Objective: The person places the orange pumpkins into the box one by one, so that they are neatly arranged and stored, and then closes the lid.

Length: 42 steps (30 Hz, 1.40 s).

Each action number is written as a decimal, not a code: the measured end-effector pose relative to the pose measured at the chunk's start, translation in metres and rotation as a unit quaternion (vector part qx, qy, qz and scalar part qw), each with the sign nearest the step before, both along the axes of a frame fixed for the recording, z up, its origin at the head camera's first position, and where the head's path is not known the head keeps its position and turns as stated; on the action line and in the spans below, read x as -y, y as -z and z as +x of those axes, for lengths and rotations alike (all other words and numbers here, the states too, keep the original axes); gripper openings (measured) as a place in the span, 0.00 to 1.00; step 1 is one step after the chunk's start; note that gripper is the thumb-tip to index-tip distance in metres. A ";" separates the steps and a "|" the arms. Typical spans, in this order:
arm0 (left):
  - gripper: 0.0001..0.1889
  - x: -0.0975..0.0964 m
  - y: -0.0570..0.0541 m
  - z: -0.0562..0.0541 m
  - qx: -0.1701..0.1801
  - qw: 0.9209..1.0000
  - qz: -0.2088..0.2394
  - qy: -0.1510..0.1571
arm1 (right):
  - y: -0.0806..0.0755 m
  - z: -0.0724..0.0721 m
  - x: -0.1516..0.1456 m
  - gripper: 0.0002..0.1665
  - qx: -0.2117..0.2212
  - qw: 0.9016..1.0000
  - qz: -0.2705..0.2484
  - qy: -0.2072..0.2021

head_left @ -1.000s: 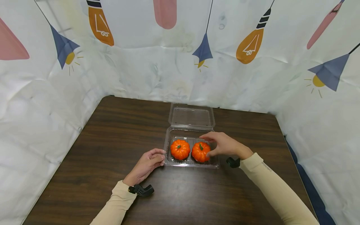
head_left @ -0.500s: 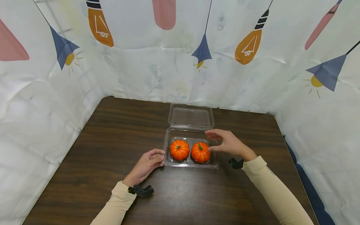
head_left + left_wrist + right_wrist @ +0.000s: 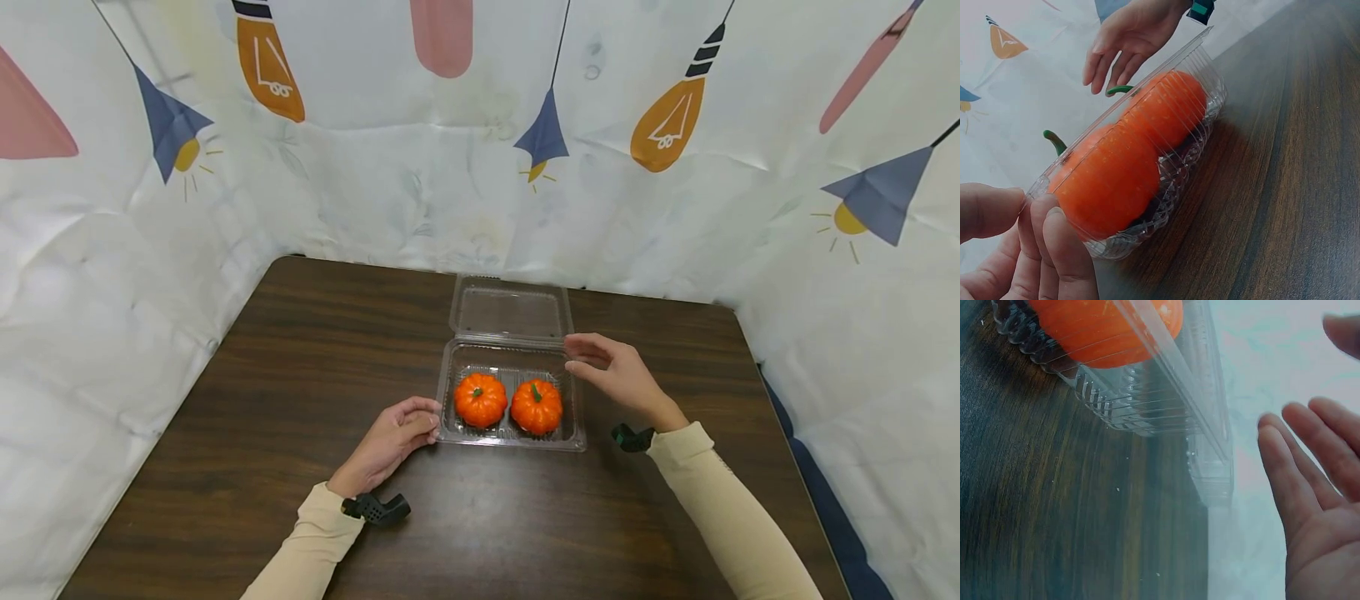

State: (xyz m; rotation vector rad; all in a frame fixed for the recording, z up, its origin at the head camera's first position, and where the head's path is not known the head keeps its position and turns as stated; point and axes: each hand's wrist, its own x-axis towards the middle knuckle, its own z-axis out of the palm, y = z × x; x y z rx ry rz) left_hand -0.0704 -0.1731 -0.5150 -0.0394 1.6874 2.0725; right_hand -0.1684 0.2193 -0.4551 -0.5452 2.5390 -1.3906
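A clear plastic clamshell container lies unfolded on the table, its lid flipped back toward the wall. Two small orange pumpkins with green stems sit side by side in the base, a left pumpkin and a right pumpkin. My left hand pinches the base's left rim between thumb and fingers, as the left wrist view shows at the container edge. Over the base's back right corner is my right hand, fingers extended and thumb apart, holding nothing. In the right wrist view its fingers are beside the container.
The dark wood-grain table extends around the container on all sides. A white curtain printed with lamps and bulbs hangs behind it and along both sides. Each wrist wears a black camera mount, such as the left mount.
My right hand has drawn away from the right pumpkin, up and to the right, toward the base's back right corner. The left hand and both pumpkins stay in place.
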 end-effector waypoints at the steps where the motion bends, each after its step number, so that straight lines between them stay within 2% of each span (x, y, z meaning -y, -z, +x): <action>1: 0.22 0.000 0.000 0.000 -0.001 1.000 0.001 0.000 | 0.000 -0.001 0.000 0.30 -0.001 1.000 -0.003 0.011; 9: 0.22 0.000 -0.001 -0.001 0.007 1.000 -0.002 -0.005 | 0.008 -0.013 -0.002 0.28 0.002 0.997 -0.029 0.073; 16: 0.23 0.001 -0.001 -0.002 0.001 1.000 0.000 0.001 | 0.017 -0.023 -0.004 0.29 0.028 0.993 -0.072 0.087; 21: 0.23 0.002 -0.001 -0.001 -0.001 1.000 0.001 0.002 | 0.021 -0.031 0.000 0.33 0.053 0.988 -0.112 0.096; 28: 0.21 0.001 -0.001 0.001 0.001 1.000 0.000 0.000 | 0.025 -0.041 0.005 0.36 0.096 0.973 -0.161 0.136; 33: 0.22 0.001 0.001 0.000 0.002 1.000 -0.001 -0.001 | 0.030 -0.048 0.004 0.35 0.107 0.955 -0.211 0.177; 37: 0.22 0.001 0.002 0.000 0.004 1.000 -0.002 -0.003 | 0.032 -0.051 0.001 0.37 0.132 0.944 -0.238 0.185; 42: 0.22 0.001 0.002 -0.001 0.004 1.000 0.000 -0.001 | 0.034 -0.054 0.000 0.37 0.171 0.937 -0.239 0.192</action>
